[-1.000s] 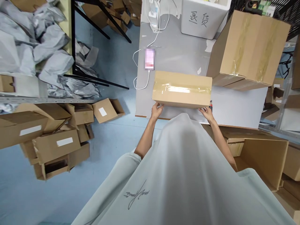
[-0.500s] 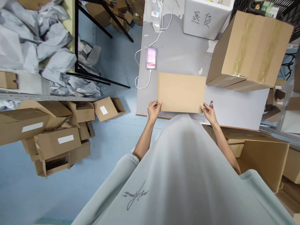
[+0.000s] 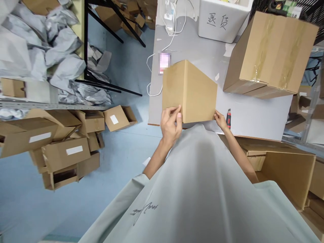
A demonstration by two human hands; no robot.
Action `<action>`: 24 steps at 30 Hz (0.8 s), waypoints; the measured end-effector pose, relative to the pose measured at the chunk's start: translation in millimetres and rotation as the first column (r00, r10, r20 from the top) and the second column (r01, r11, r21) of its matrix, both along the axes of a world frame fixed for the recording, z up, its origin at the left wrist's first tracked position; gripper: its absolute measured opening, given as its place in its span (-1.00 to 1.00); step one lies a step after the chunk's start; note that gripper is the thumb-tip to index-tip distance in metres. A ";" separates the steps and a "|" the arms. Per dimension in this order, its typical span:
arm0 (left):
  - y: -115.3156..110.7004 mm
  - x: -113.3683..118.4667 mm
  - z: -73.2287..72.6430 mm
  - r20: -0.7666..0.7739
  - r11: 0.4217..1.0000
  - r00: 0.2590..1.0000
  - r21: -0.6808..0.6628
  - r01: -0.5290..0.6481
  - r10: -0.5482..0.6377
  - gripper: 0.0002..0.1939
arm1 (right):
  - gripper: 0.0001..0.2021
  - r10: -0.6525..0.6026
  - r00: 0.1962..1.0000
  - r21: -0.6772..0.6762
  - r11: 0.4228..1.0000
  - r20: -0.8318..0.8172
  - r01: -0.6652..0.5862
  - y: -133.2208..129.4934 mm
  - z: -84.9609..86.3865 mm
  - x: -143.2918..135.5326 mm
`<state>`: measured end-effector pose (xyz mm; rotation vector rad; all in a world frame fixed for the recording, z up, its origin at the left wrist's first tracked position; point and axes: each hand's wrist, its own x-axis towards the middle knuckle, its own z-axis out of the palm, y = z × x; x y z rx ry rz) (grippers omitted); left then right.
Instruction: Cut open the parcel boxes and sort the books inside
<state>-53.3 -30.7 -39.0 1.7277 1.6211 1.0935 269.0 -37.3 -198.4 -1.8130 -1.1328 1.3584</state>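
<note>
Fingers of the left hand [image 3: 171,125] and right hand [image 3: 220,119] hold a cardboard box [image 3: 199,92] between them.

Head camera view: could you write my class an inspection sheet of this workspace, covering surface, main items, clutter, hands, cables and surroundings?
Surface: grey table, with pale scraps.
Main items: small cardboard box, turned with an edge towards the person; red and black knife near the right hand.
Clutter: large taped box and white tub.
Left hand: at the small box's near left side; exact grip unclear.
Right hand: pinching its near right corner.
Cables: white cable looping at the table's left edge.
Surroundings: grey bags and open boxes to the left.
Spills: nothing seen.
</note>
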 end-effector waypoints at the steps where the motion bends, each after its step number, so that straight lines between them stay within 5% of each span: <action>1: -0.2 7.3 5.1 0.007 0.999 0.999 0.004 0.050 -0.050 -0.53 | -0.18 -0.021 0.999 -0.010 1.000 0.038 0.021 4.7 4.4 1.3; 4: 5.0 22.0 8.1 0.045 0.994 0.993 0.014 0.111 -0.112 -0.64 | -0.19 -0.113 0.984 0.043 0.993 0.138 0.108 14.4 37.1 4.6; 7: 19.1 22.8 -6.2 0.127 0.996 0.989 -0.044 -0.074 0.079 -0.65 | -0.30 -0.136 0.986 0.195 0.974 0.100 0.115 16.3 91.0 -0.3; 9: 30.0 19.1 -20.5 0.238 0.975 0.955 -0.176 -0.138 0.178 -0.48 | -0.33 -0.102 0.994 0.237 0.967 0.045 0.089 14.2 126.1 -9.1; 12: 40.8 16.4 -37.0 0.420 0.926 0.895 -0.377 0.025 0.147 -0.33 | -0.27 -0.062 0.997 0.220 0.974 0.038 0.052 9.0 159.7 -23.9; 17: 41.6 25.6 -38.3 0.535 0.891 0.842 -0.413 0.188 0.071 -0.35 | -0.18 -0.052 0.992 0.162 0.986 0.113 0.033 -0.7 169.4 -34.6; 24: 32.1 31.9 -17.1 0.399 0.928 0.914 -0.363 0.082 0.076 -0.29 | -0.25 -0.010 0.997 0.173 0.985 0.079 -0.004 0.3 180.2 -43.2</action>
